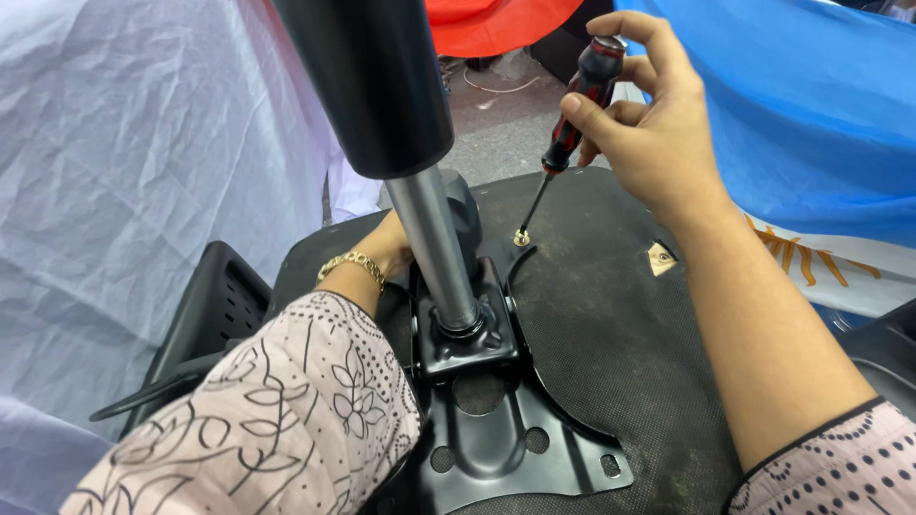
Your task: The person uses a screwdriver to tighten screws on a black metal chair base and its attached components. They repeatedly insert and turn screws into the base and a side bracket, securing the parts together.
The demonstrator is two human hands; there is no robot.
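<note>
My right hand grips a screwdriver with a red and black handle, held nearly upright. Its tip sits on a brass-coloured screw in the black underside of an upturned chair seat. My left hand, with a gold bracelet on the wrist, rests against the black metal mounting plate behind the grey gas cylinder. Its fingers are hidden by the cylinder. A wide black cylinder cover rises toward the camera.
A black plastic armrest sticks out at the seat's left. White cloth hangs on the left, blue cloth on the right, red cloth at the back. A small torn patch shows on the seat.
</note>
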